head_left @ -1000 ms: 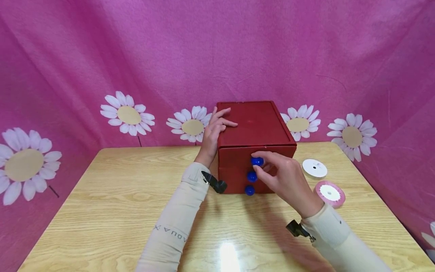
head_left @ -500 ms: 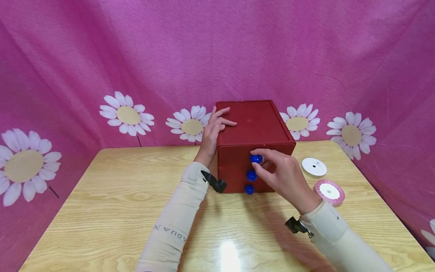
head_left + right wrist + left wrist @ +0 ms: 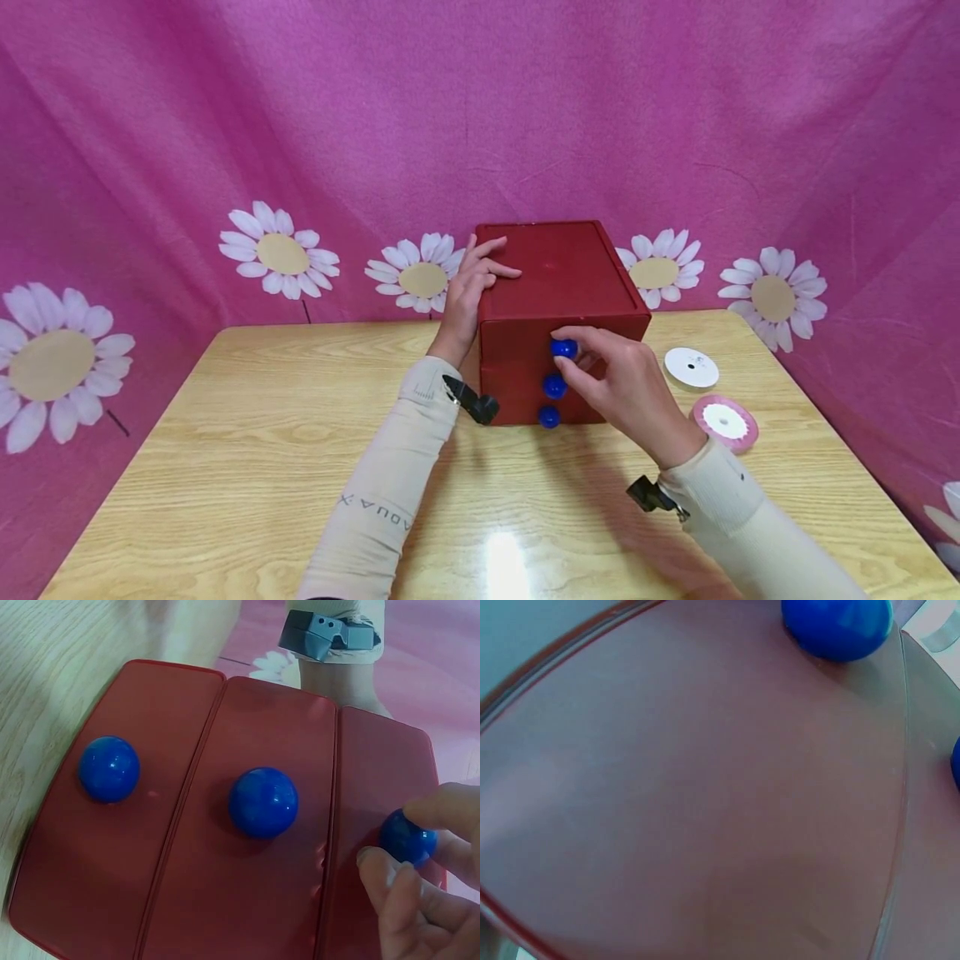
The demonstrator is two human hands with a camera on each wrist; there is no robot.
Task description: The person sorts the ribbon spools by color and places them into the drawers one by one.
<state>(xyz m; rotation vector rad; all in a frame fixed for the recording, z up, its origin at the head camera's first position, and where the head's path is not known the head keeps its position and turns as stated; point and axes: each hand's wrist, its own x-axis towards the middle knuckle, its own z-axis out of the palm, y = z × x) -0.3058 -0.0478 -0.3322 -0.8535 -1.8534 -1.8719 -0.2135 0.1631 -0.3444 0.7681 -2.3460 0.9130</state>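
Observation:
A red chest of three stacked drawers [image 3: 562,271] stands on the table, each drawer front bearing a round blue knob. My left hand [image 3: 467,300] rests on its upper left edge, fingers spread over the top. With thumb and fingertips my right hand [image 3: 630,379] pinches the top knob [image 3: 564,348]. Below it are the middle knob [image 3: 555,386] and bottom knob [image 3: 549,417]. In the right wrist view the three drawer fronts lie even, and fingers hold the top knob [image 3: 407,838]. The left wrist view has a drawer front [image 3: 705,780] close up.
To the right of the chest lie a white spool [image 3: 692,367] and a pink ribbon spool [image 3: 724,423] on the wooden table [image 3: 285,450]. A pink curtain with daisies [image 3: 420,117] hangs behind and at both sides.
The narrow gap along the top drawer's upper edge has closed; that drawer has gone in slightly, with my right hand still on its knob. My left hand stays in place.

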